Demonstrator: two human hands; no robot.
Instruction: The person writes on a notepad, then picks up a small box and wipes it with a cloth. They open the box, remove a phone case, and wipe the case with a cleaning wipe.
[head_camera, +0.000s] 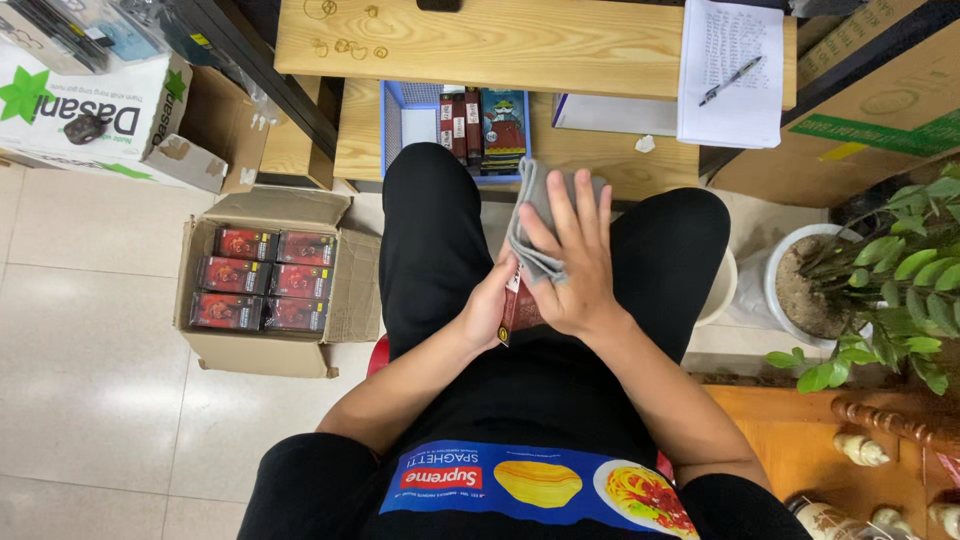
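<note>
Seen from above, I sit with black trousers on. My left hand (487, 312) grips a small dark red box (519, 307) from below, over my lap. My right hand (570, 262) lies flat on top of it, fingers spread, pressing a grey cloth (533, 215) against the box. Most of the box is hidden under the cloth and my right hand.
An open cardboard carton (262, 352) with several like red boxes sits on the tiled floor at my left. Ahead, a blue basket (397, 120) holds more boxes under a wooden table (480, 45). Paper and pen (733, 78) lie at right. A potted plant (890, 280) stands right.
</note>
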